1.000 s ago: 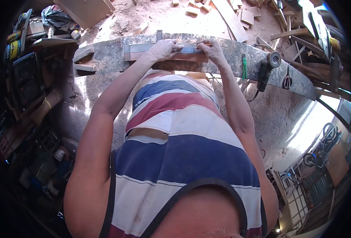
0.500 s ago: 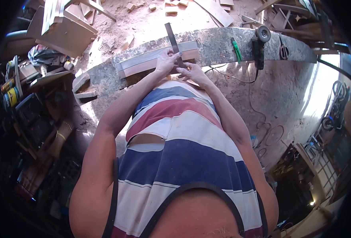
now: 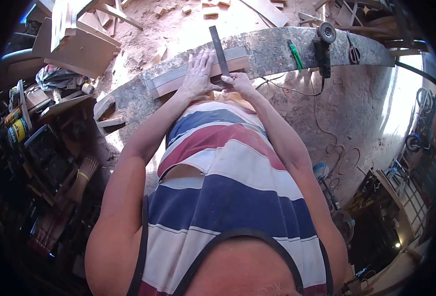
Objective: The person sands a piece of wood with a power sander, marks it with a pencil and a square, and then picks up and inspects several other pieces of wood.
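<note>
My left hand point(image 3: 198, 76) lies flat on a pale wooden board point(image 3: 171, 81), fingers stretched out and slightly apart. The board rests lengthwise along the near edge of the workbench point(image 3: 134, 88). My right hand point(image 3: 238, 83) is closed around the lower end of a long, flat, dark bar that looks like a file point(image 3: 218, 49). The file points away from me, crossing over the board just right of my left hand. Part of its lower end is hidden by my right fingers.
On the bench to the right lie a green tool point(image 3: 295, 55), an angle grinder point(image 3: 322, 52) with its cord hanging down, and scissors point(image 3: 354, 54). Wood scraps point(image 3: 210, 11) litter the dusty floor beyond. Wood blocks point(image 3: 110, 122) sit at the bench's left end.
My left hand has left the file and spread flat on the board. My right hand has closed on the file's lower end, which has shifted slightly right.
</note>
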Demonstrator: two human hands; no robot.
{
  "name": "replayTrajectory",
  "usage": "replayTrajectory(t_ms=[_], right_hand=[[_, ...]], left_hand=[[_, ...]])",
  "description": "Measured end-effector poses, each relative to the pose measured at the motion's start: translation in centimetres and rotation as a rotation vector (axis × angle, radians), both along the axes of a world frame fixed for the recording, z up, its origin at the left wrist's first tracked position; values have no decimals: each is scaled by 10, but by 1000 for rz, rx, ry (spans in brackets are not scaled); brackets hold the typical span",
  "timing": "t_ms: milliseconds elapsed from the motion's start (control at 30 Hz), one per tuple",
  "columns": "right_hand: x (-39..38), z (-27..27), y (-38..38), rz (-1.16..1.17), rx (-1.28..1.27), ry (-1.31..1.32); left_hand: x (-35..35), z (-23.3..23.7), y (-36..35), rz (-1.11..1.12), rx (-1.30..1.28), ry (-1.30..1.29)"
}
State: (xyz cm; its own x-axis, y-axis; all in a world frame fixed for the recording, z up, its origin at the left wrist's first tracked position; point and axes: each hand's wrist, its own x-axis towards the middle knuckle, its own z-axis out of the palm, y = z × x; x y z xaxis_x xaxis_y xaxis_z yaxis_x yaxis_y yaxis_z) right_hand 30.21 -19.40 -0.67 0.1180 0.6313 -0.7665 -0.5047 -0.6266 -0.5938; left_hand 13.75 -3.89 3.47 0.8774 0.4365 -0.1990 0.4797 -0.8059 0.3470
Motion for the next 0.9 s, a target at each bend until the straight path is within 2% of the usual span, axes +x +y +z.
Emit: replayTrajectory(t_ms=[200, 400, 900], right_hand=[[6, -5, 8, 8, -106, -116], [9, 6, 11, -96, -89, 11], [23, -13, -1, -18, -32, 2]], left_hand=[[3, -9, 2, -62, -7, -100], [4, -11, 2, -8, -72, -120], [0, -10, 1, -18, -71, -168]])
